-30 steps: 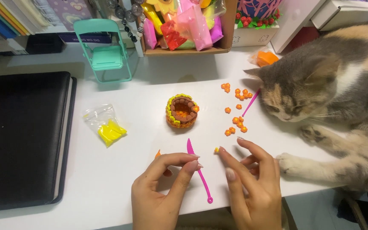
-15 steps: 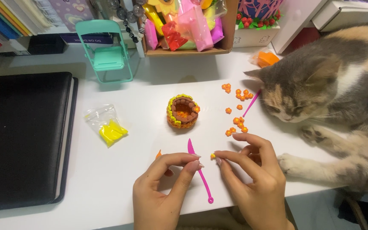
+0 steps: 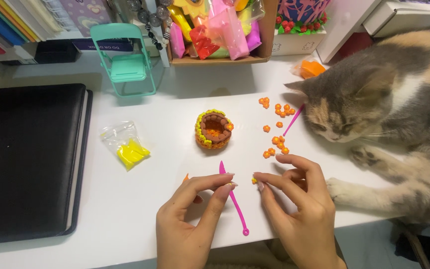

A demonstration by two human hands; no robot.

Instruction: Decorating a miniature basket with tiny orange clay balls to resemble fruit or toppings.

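A tiny yellow bit of clay [image 3: 254,181] sits at the tip of the right hand [image 3: 294,209], pinched between thumb and first finger. A second ago the two hands were pressed close, fingertips almost touching. Now they have come a little apart, and the bit has stayed with the right hand. It looks like the piece has been pulled or rolled free and is ready to use.

The left hand [image 3: 195,219] has its thumb and first finger closed together just over the pink tool [image 3: 234,198]. I cannot tell if there is clay between them. The tool is thin hard plastic with a flat point at one end and a small ball at the other. It lies on the white table [image 3: 140,199] between the hands and has not moved.

Just past the hands stands a little clay basket [image 3: 213,130], round, brown, with bumpy yellow and orange dots. To its right lie small orange clay flowers [image 3: 276,142], soft and knobbly. A second pink stick [image 3: 292,121] lies near them. A clear bag with yellow clay [image 3: 127,148] rests to the left. A furry cat [image 3: 389,109] lies on the table's right side, nose near the flowers.
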